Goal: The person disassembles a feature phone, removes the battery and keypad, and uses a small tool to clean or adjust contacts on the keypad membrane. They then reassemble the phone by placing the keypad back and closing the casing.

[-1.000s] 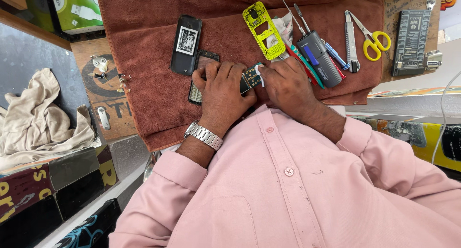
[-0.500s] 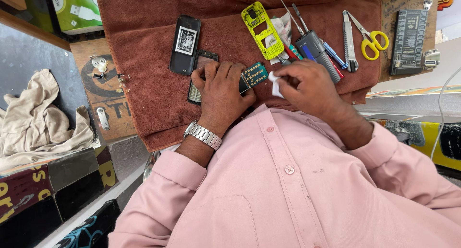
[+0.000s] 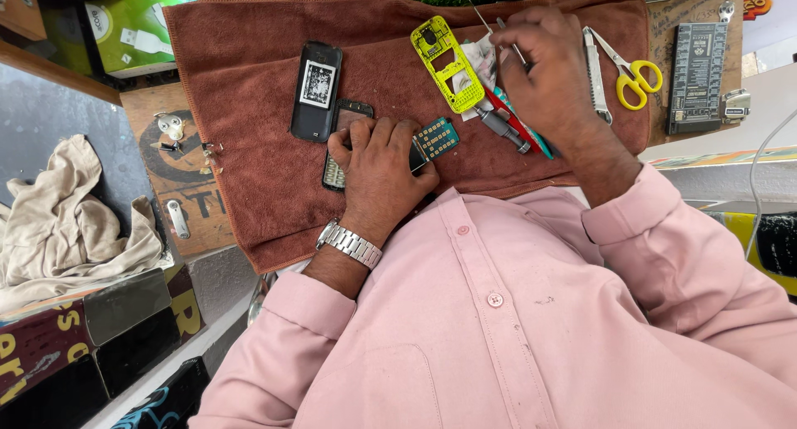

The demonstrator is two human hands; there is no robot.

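My left hand (image 3: 378, 159) presses down on a dark phone body (image 3: 334, 173) and a small teal circuit board (image 3: 437, 137) lying on a brown towel (image 3: 249, 147). A metal watch is on that wrist. My right hand (image 3: 544, 72) is up at the towel's far right, over a cluster of screwdrivers and pens (image 3: 506, 130). Its fingers are closed on a thin metal tool (image 3: 508, 40). A yellow phone frame (image 3: 447, 63) and a crumpled white tissue (image 3: 481, 57) lie just left of it.
A black phone cover (image 3: 315, 88) lies on the towel's left part. Yellow-handled scissors (image 3: 635, 76), a grey knife (image 3: 593, 72) and a black flat device (image 3: 697, 76) sit at the right. A green box (image 3: 141, 30) and a beige cloth (image 3: 66, 221) are at the left.
My right hand left the circuit board and moved up and right to the tools, closing on a thin metal one. My left hand stayed on the phone and board.
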